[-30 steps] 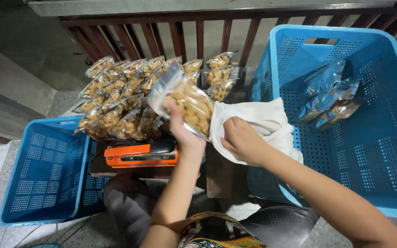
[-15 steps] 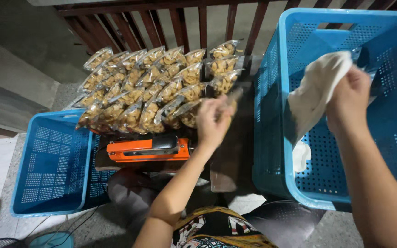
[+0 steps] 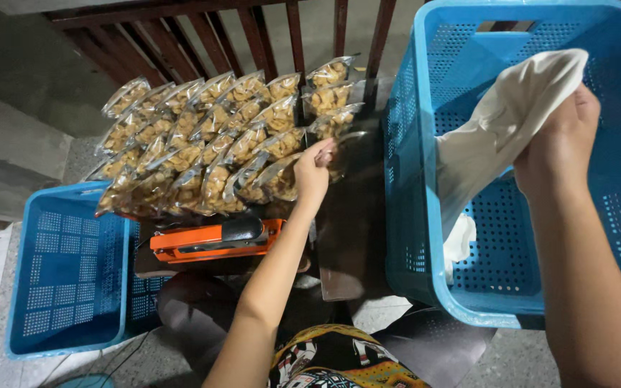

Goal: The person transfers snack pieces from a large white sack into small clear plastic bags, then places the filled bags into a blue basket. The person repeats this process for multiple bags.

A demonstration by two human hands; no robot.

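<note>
The left hand (image 3: 315, 167) pinches 1 snack packet (image 3: 339, 147), apparently at its near edge, left of the cloth (image 3: 501, 133) gripped by the right hand (image 3: 558, 140).

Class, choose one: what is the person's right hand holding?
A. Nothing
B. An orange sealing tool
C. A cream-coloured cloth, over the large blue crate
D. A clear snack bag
C: the right hand has its grip closed on the cream-coloured cloth, which hangs inside the large blue crate.
</note>
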